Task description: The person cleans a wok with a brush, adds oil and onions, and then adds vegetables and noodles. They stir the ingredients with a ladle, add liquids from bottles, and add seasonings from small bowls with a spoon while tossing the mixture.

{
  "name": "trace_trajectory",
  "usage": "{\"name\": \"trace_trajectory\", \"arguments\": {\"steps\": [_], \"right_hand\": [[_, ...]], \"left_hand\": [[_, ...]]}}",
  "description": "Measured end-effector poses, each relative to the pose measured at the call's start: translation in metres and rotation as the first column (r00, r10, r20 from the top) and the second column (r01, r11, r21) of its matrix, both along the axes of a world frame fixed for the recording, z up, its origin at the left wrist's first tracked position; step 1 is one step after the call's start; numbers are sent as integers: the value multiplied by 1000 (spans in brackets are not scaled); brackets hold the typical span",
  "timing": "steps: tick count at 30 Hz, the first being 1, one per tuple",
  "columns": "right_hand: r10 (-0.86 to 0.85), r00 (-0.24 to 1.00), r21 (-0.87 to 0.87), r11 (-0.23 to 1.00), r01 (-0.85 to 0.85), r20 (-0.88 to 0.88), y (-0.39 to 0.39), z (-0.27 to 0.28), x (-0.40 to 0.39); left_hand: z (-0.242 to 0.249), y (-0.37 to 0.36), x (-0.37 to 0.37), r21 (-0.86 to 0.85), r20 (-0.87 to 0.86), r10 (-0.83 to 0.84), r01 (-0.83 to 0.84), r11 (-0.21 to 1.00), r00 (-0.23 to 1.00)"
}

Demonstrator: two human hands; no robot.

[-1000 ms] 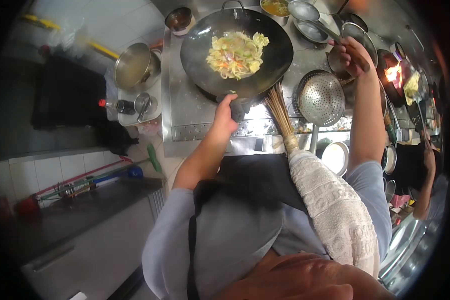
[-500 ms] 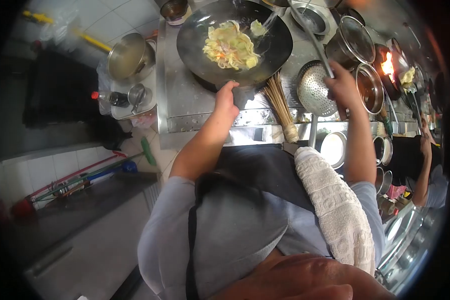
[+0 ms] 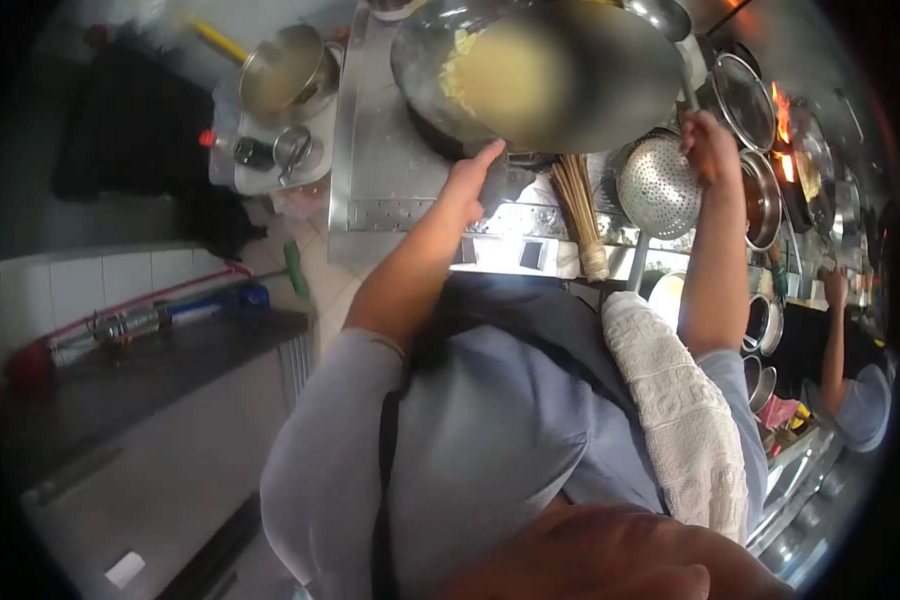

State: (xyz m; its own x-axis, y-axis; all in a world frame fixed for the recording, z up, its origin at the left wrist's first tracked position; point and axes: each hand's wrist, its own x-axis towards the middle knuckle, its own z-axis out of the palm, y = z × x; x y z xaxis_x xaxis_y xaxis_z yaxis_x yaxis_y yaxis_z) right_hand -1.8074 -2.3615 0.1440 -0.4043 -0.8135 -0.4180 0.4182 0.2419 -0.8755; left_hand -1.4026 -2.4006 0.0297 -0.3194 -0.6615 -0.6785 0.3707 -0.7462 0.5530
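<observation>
At the top middle, the left hand (image 3: 470, 180) grips the handle of the wok (image 3: 540, 75), where blurry food (image 3: 505, 70) flies. At the upper right, the right hand (image 3: 705, 145) is closed around a ladle (image 3: 685, 70) handle, just above a strainer (image 3: 658, 188).

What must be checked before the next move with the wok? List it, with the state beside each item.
1. Left hand grips the wok at its near rim: ok.
2. Right hand closed on the ladle handle: ok.
3. Food all inside the wok: cannot tell, blurred.
4. Strainer and bamboo brush clear of the wok: not ok, both crowd its near rim.
5. Flame apart from the right hand: ok.
</observation>
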Motion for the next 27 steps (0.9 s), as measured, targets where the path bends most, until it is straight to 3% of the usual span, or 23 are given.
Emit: {"name": "trace_trajectory", "arguments": {"steps": [1, 3, 5, 6, 7, 8, 9, 10, 11, 13, 14, 15, 16, 17, 18, 19, 20, 21, 22, 24, 25, 26, 27], "right_hand": [[103, 994, 6, 995, -104, 47, -9, 5, -13], [20, 992, -2, 1000, -20, 126, -28, 19, -22], [22, 982, -31, 999, -16, 186, -49, 3, -54], [0, 994, -37, 999, 4, 113, -63, -11, -81], [175, 979, -107, 981, -164, 104, -79, -60, -164], [-37, 991, -204, 979, 10, -126, -54, -41, -126], [-169, 971, -55, 985, 161, -170, -81, -52, -142], [-117, 993, 65, 991, 116, 8, -94, -49, -159], [16, 998, -80, 997, -11, 66, -131, -121, -274], [11, 996, 110, 994, -20, 84, -137, -64, -210], [73, 980, -7, 997, -73, 187, -155, -82, -240], [116, 993, 3, 993, -116, -12, -153, -63, -211], [395, 903, -80, 918, -387, 170, -168, -79, -261], [650, 703, -181, 758, -626, 290, -181, -93, -306], [665, 689, -185, 745, -642, 288, -189, -95, -300], [579, 782, -133, 815, -565, 231, -193, -94, -293], [477, 864, -87, 879, -469, 164, -192, -91, -288], [474, 866, -94, 880, -465, 158, -190, -90, -279], [327, 944, -60, 944, -324, 53, -193, -89, -263], [36, 999, 27, 999, -34, -41, -190, -84, -233], [244, 957, -78, 969, -235, 156, -200, -110, -282], [232, 961, -63, 972, -225, 151, -201, -114, -286], [21, 998, -92, 996, -15, 66, -189, -114, -254]], "left_hand": [[5, -1, 12, -2, -71, -93, 93, 996, 993], [11, 6, 37, -17, -143, -180, 179, 984, 973], [12, 37, 72, -38, -41, -255, 253, 967, 966], [18, 54, 84, -36, 17, -247, 247, 968, 969], [24, 70, 99, -32, 89, -220, 224, 974, 971], [19, 88, 114, -71, 38, -193, 195, 978, 980], [10, 104, 131, -121, 7, -134, 134, 984, 991], [5, 121, 143, -129, 18, -41, 43, 991, 999], [0, 133, 155, -134, 19, 45, -42, 990, 999], [15, 153, 178, -151, 116, 122, -104, 983, 986], [10, 163, 191, -148, 128, 198, -179, 973, 972], [2, 170, 203, -209, 276, 170, -114, 971, 946], [-2, 186, 198, -243, 417, 123, -20, 970, 901], [-7, 197, 203, -242, 419, 151, -50, 969, 895], [-10, 206, 208, -328, 600, 190, 22, 944, 777], [-14, 214, 213, -390, 747, 240, 116, 913, 620], [-29, 226, 221, -396, 745, 248, 110, 912, 620], [-54, 241, 234, -272, 851, 169, 142, 952, 497], [-74, 251, 246, -145, 928, 78, 162, 976, 363], [-91, 279, 271, 40, 957, -85, 163, 986, 279], [-113, 299, 288, -18, 951, -29, 151, 988, 307], [-125, 319, 303, -89, 983, 22, 365, 927, 182], [-114, 329, 306, -130, 984, 85, 301, 945, 160]]}}
